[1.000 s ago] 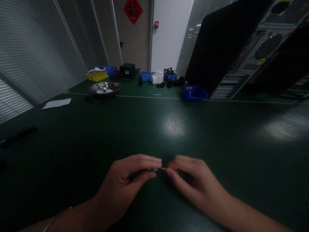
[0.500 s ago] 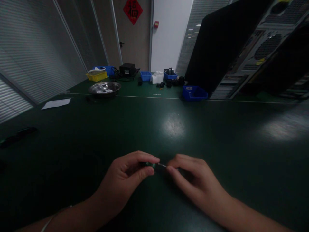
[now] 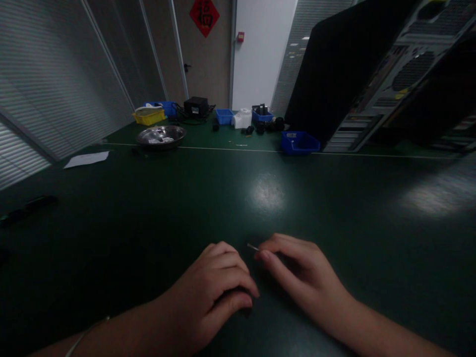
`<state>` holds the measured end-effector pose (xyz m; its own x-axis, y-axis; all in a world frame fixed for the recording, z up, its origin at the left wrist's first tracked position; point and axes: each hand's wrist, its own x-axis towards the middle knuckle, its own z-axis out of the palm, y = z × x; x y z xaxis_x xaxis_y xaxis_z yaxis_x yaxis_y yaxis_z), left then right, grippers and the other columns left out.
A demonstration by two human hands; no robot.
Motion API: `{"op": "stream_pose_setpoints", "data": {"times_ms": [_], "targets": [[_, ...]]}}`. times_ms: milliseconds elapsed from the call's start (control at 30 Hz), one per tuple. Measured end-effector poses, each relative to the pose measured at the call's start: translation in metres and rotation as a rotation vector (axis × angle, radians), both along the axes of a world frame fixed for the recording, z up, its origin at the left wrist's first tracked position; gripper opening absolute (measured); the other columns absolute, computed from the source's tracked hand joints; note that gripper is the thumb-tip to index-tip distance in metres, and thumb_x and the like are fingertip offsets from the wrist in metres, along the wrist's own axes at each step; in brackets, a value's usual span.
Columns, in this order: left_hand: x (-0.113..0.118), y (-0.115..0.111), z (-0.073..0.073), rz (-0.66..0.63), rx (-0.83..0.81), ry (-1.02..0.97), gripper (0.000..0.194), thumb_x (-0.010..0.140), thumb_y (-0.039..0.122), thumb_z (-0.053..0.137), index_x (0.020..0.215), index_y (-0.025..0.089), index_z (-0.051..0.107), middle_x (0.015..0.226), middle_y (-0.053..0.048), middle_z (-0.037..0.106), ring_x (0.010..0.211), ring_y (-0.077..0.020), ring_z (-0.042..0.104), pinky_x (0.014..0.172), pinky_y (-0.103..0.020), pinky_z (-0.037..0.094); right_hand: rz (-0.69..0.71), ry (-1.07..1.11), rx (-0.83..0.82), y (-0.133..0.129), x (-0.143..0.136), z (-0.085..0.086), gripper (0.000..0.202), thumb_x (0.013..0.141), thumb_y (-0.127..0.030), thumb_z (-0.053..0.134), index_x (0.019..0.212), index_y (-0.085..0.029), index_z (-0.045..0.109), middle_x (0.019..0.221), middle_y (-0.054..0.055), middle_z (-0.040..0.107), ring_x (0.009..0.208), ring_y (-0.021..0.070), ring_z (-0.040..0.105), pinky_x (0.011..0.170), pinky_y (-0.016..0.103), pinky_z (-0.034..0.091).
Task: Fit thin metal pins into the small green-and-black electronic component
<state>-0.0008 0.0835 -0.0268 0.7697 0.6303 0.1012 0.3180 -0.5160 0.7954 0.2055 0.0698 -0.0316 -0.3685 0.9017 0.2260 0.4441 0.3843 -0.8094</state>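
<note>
My right hand (image 3: 297, 263) pinches a thin, shiny metal rod (image 3: 253, 247) between thumb and index finger. The rod's tip points left, and its other end is hidden in the fingers. Just left of it, my left hand (image 3: 223, 292) is curled with its back turned up, low over the green table (image 3: 178, 198). The thumb and index finger of that hand are close together. A dark bit shows under the thumb, too dim to name. My two hands are a small gap apart, and the rod does not touch the left hand.
At the back are a metal bowl (image 3: 161, 141), a yellow bin (image 3: 148, 117), a blue bin (image 3: 299, 144), a white plastic part (image 3: 242, 119) and a black power box (image 3: 196, 107). A large computer case (image 3: 334, 74) stands right. Paper (image 3: 87, 159) lies left.
My left hand has turned over and come down toward me, away from the rod's tip. The small dark piece with green marks in its fingers no longer shows. My right hand barely moved.
</note>
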Motion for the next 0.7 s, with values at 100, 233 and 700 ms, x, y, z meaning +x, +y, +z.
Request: {"op": "stream_pose_setpoints", "data": {"times_ms": [100,233,700], "targets": [[0.001,-0.001,0.004,-0.011,0.029,0.027,0.022,0.087,0.012,0.051,0.096,0.024,0.067,0.098,-0.005,0.065,0.097,-0.0208,0.053,0.089,-0.034,0.042,0.001,0.002,-0.003,0.0,0.0,0.0,0.022,0.093,-0.025,0.047,0.081,-0.017,0.064,0.072,0.002,0.061,0.066,0.012,0.057,0.06,0.024,0.042],[0.0,-0.001,0.004,-0.017,0.024,0.04,0.025,0.087,0.012,0.052,0.104,0.026,0.065,0.105,-0.005,0.063,0.104,-0.0215,0.051,0.092,-0.034,0.04,0.006,0.008,-0.014,0.0,0.0,-0.001,0.022,0.093,-0.024,0.047,0.081,-0.017,0.063,0.072,0.001,0.061,0.066,0.0114,0.056,0.06,0.024,0.042],[0.006,-0.014,-0.008,0.182,0.238,0.199,0.027,0.073,0.028,0.066,0.093,0.018,0.051,0.094,-0.008,0.057,0.085,-0.0254,0.05,0.077,-0.043,0.043,0.05,-0.128,-0.043,-0.006,0.001,0.001,0.01,0.084,-0.014,0.051,0.093,-0.019,0.054,0.083,0.003,0.059,0.07,0.0132,0.054,0.062,0.025,0.043]]}}
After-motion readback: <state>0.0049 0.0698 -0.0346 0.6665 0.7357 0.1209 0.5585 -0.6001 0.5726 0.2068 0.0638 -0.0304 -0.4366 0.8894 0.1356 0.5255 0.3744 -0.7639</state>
